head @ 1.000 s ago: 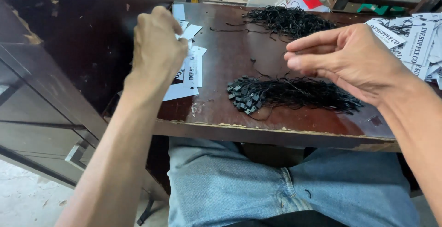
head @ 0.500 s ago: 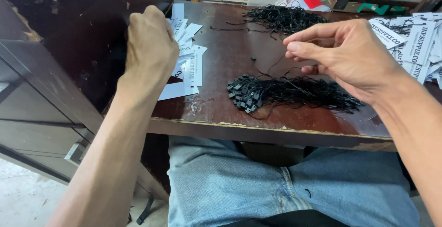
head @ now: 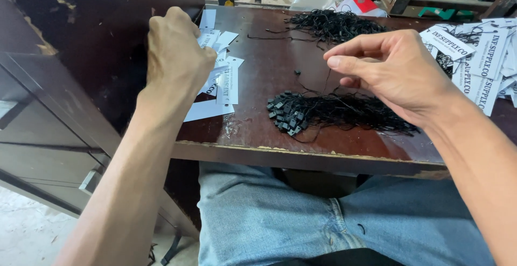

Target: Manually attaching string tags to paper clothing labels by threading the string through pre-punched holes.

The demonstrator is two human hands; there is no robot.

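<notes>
Black string bundles (head: 344, 112), seemingly two.

white paper tags (head: 223, 83): loose overlapping pile, table's left | black string loops (head: 334, 112): bundled flat, table centre

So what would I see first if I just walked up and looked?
Probably the two hands over the brown table. The left hand is closed on white paper tags near the table's left edge, and the right hand pinches a thin black string above a bundle of black strings. Another black tangle lies at the back, and more tags are heaped on the right.
</notes>
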